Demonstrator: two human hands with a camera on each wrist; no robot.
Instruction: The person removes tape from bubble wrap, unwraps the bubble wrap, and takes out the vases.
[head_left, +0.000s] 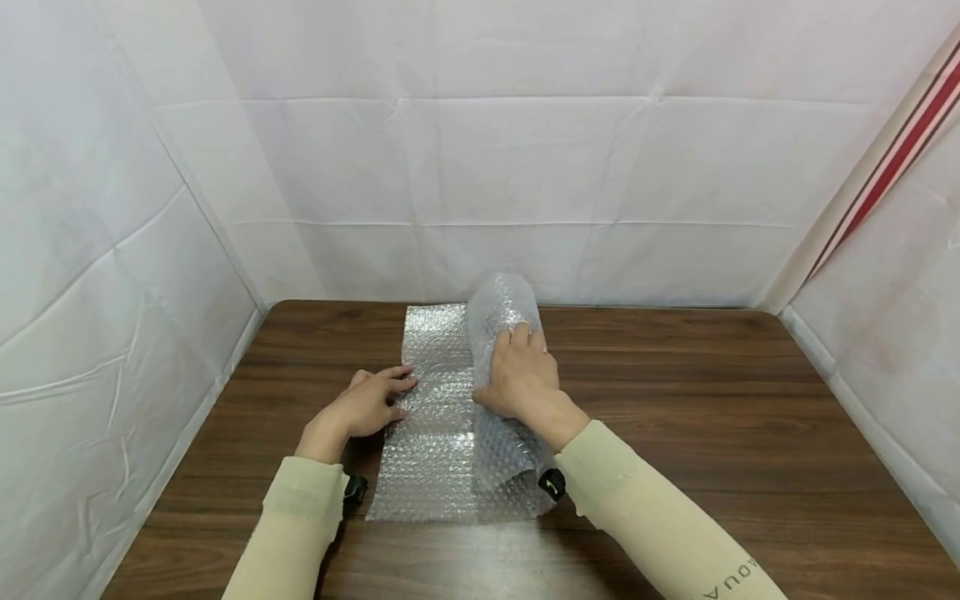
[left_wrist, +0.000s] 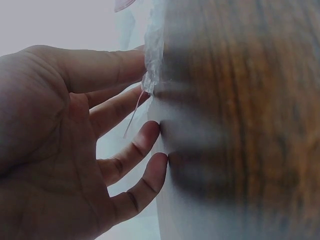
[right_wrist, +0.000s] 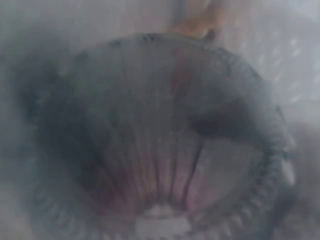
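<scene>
A sheet of clear bubble wrap (head_left: 431,467) lies on the wooden table, its right part folded over into a bulky, loose roll. My right hand (head_left: 521,375) grips the top of this roll, thumb on its left side and fingers over its far part. At the sheet's left edge my left hand (head_left: 371,404) has its fingers spread, with fingertips on the wrap. The left wrist view shows the thumb of the left hand (left_wrist: 75,135) at the crinkled edge of the wrap (left_wrist: 154,55). In the blurred right wrist view, a ridged round rim (right_wrist: 270,165) surrounds lines fanning upward; what it is I cannot tell.
The brown wooden table (head_left: 675,400) extends on both sides of the wrap. White cloth (head_left: 525,167) hangs behind and at both sides, with a red stripe (head_left: 892,175) at the right. Both wrists carry small black devices.
</scene>
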